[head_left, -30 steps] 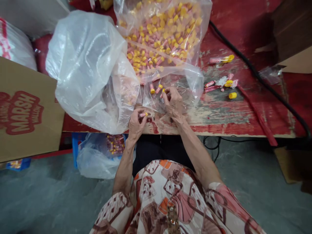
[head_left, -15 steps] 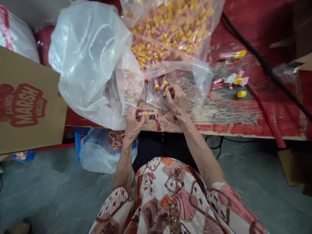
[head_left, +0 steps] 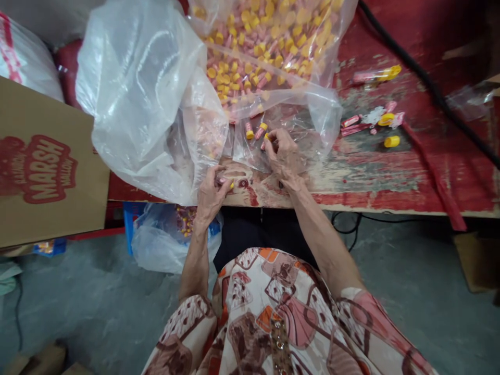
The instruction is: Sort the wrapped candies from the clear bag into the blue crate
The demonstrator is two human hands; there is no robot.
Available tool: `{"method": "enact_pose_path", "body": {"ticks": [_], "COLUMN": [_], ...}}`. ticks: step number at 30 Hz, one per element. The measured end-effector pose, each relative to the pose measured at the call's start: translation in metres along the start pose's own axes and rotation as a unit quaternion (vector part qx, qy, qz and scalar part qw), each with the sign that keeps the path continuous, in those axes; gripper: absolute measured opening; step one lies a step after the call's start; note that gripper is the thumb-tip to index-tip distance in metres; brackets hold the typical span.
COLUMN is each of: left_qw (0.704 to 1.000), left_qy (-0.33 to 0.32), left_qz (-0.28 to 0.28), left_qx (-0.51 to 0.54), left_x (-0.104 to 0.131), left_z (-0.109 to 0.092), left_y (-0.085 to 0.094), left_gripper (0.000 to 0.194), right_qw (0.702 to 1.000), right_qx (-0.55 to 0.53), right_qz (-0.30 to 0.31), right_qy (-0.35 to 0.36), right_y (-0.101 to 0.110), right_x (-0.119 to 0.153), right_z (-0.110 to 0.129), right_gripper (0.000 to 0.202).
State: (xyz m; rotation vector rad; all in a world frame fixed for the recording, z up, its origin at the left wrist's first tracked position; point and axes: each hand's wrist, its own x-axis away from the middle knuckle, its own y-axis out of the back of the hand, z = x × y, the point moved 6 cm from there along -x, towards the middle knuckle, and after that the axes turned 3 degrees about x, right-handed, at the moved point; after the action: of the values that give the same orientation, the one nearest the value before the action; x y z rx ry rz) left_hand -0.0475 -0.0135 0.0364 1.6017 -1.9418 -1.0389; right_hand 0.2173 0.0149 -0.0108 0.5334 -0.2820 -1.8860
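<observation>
My left hand (head_left: 211,194) is closed round a small pink tube whose yellow cap (head_left: 232,185) pokes out past the fingertips, near the table's front edge. Thumb and fingers of my right hand (head_left: 282,154) pinch another yellow-capped pink tube (head_left: 263,144) over the clear plastic. Two more such tubes lie just left of it, a tilted one (head_left: 260,130) and an upright-looking one (head_left: 249,130). Behind them spreads a large clear bag (head_left: 269,49) full of yellow-capped pink tubes. A whitish plastic bag (head_left: 136,99) stands behind my left hand.
A carton (head_left: 47,172) is at the left. On the worn red table (head_left: 390,182) lie a large capped tube (head_left: 377,75), loose caps (head_left: 391,141), a red strip (head_left: 433,177) and a black cable (head_left: 425,78). Below the edge hangs a bag of tubes (head_left: 185,221).
The left hand's fingers now cover more of its tube, which showed more plainly before. My right hand keeps its pinch almost in place. The view has shifted slightly.
</observation>
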Motion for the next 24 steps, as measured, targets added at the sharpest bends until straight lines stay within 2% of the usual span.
{"method": "enact_pose_path", "body": {"ticks": [7, 11, 16, 24], "left_qw": [0.996, 0.992, 0.996, 0.996], "left_qy": [0.007, -0.004, -0.033, -0.064], "left_qz": [-0.075, -0.120, -0.083, -0.068], "left_qx": [-0.046, -0.030, -0.005, -0.006], "left_x": [0.012, 0.017, 0.015, 0.004], "left_z": [-0.002, -0.006, -0.004, -0.011], "left_y": [0.001, 0.004, -0.012, -0.022], "left_gripper": [0.042, 0.036, 0.029, 0.035], "right_qw": [1.000, 1.000, 1.000, 1.000], "right_qx": [0.016, 0.007, 0.004, -0.006], "right_qz": [0.004, -0.001, -0.008, -0.012], "right_qy": [-0.006, -0.003, 0.008, -0.003], "right_y": [0.003, 0.006, 0.005, 0.004], "right_x": [0.000, 0.001, 0.000, 0.001], "right_z": [0.003, 0.004, 0.002, -0.002], "right_gripper": [0.011, 0.014, 0.015, 0.013]}}
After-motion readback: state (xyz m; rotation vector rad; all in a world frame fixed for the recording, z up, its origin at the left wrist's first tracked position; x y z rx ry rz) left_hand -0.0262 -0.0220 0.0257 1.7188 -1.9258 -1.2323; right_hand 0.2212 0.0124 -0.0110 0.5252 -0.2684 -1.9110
